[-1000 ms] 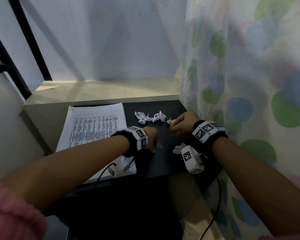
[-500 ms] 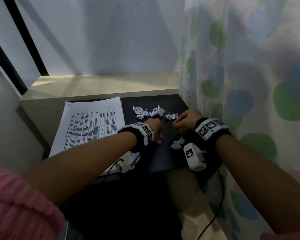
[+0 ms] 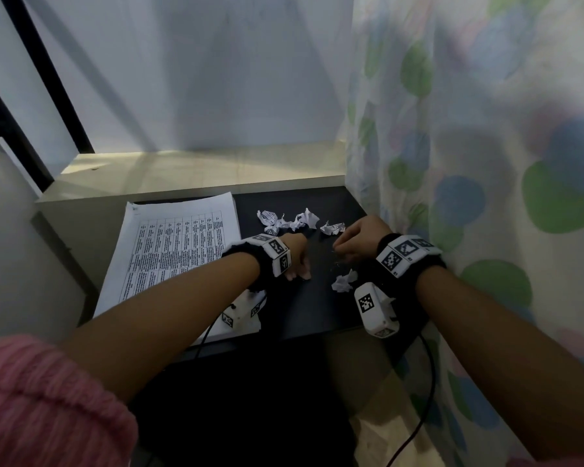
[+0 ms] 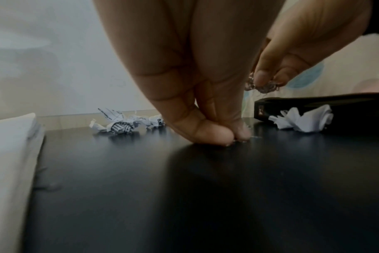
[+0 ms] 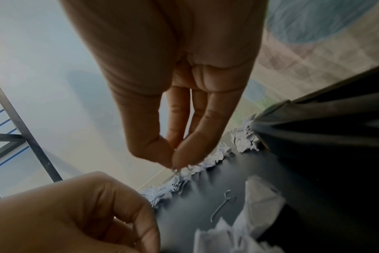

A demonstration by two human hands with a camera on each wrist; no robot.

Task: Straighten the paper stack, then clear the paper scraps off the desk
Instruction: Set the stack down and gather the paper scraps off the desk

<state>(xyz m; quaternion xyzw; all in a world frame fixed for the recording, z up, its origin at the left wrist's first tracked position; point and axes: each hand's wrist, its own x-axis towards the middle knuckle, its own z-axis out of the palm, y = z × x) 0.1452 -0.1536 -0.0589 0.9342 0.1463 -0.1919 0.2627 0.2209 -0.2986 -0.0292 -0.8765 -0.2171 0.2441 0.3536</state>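
Looks like the white printed paper stack [image 3: 176,244] is already squared up on the black desk [image 3: 304,311], but 5-ish crumpled white paper scraps [image 3: 290,221] are left, no bin in view, while the right hand [image 3: 359,239] pinches small metal clips [image 4: 260,87] and the left hand [image 3: 295,257] pinches fingertips against the desk.

Desk's glossy, nearly everything else is matt

Black desk [image 3: 304,308] top is smooth with a bit of sheen, reflecting the fingers. Scraps [image 3: 285,221] are crumpled printed paper, the stack [image 3: 179,244] flat matt sheets. Thin bent metal wire [image 5: 224,203] lies on the desk. Curtain [image 3: 479,163] looks like soft printed cloth, sleeve [image 3: 41,399] fuzzy pink knit.
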